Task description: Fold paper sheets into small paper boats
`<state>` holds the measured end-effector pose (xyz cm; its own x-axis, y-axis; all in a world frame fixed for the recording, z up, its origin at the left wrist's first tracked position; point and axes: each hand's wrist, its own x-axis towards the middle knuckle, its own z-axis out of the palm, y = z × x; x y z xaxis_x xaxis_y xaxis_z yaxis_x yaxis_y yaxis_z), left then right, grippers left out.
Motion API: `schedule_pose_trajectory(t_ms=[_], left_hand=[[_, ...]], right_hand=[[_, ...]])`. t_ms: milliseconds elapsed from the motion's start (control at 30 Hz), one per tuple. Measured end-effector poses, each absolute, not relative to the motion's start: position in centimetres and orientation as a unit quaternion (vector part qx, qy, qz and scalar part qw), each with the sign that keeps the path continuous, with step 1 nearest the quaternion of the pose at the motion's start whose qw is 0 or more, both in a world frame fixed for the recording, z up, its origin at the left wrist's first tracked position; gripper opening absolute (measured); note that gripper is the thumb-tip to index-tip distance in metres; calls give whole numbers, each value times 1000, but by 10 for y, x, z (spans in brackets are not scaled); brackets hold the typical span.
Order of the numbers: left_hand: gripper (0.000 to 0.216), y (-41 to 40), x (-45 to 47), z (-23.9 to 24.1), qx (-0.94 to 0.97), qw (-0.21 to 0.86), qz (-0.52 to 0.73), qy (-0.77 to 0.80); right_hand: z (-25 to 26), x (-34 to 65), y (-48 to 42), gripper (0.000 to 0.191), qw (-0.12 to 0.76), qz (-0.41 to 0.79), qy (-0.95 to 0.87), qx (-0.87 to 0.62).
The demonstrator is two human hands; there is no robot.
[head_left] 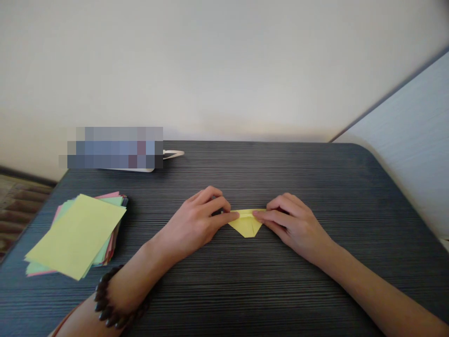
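A small folded piece of yellow paper (247, 226) lies on the dark table in front of me, with a folded strip along its far edge and a blunt point toward me. My left hand (201, 217) is closed on the paper's left end, thumb on top of the strip. At the right end, my right hand (293, 222) pinches the same strip, its thumb near the middle. Both sets of fingertips partly cover the paper's ends. A dark beaded bracelet (105, 299) circles my left wrist.
On the left of the table (245, 290) rests a stack of coloured paper sheets (77, 236), a yellow one on top. Behind it, a blurred-out object (112, 150) with a pale loop (174, 153) stands near the wall (224, 70). A pale panel (410, 131) borders the right side.
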<state>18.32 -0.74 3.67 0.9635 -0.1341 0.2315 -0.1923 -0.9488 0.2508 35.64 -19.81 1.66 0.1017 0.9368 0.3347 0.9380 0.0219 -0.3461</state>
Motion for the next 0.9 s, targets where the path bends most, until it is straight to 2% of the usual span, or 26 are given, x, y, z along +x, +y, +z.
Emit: schedule_pose_trajectory(t_ms=[267,500,667,900], left_hand=[[36,-13,178,38,989,80,80,-91],[33,-21,173,38,990,46,94,-94],[31,-24,171,36,991,30,93,-93],[31,-30,166,36,992,18,101,-70]], right_hand=[[23,366,-210,28,189,-47,-702,-685],[27,364,-212,31,147,-64,-723,-672],[29,362,-209,40,100,-76,-737,-664],[31,352,-208,32,83,-116,-739,-659]])
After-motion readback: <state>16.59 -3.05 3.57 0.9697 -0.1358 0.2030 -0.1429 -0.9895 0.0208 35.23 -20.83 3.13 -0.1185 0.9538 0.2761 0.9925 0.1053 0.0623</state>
